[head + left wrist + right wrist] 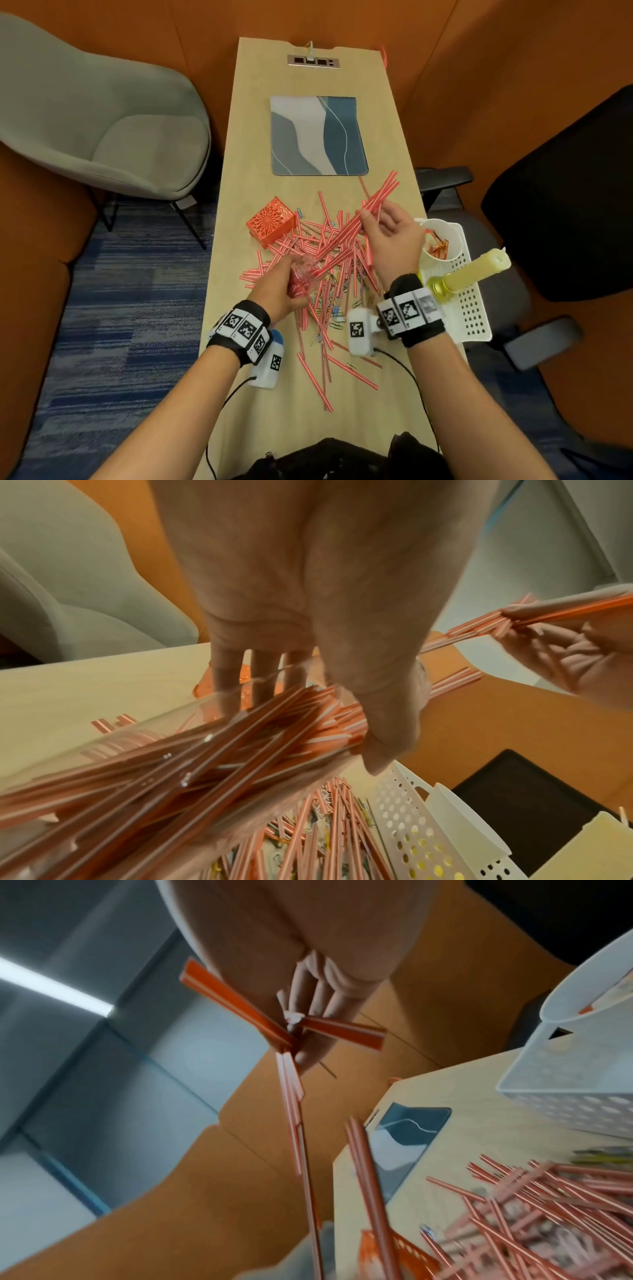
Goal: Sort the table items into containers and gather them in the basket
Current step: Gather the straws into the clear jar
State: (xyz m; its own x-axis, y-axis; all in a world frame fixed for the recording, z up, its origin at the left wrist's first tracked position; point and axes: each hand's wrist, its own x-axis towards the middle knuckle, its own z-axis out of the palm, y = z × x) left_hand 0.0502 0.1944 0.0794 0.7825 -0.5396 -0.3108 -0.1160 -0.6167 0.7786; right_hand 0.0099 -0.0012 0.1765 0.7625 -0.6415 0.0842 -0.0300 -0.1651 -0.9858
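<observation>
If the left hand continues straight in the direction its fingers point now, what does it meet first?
Probably the orange lattice box: the left hand, gripping the clear cup, points up-table toward it over loose straws. Depth is uncertain.

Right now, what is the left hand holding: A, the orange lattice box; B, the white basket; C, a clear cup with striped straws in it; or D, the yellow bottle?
C: the left hand grips a clear cup tilted over the table and packed with red and white straws, while the right hand holds another bunch of straws.
</observation>
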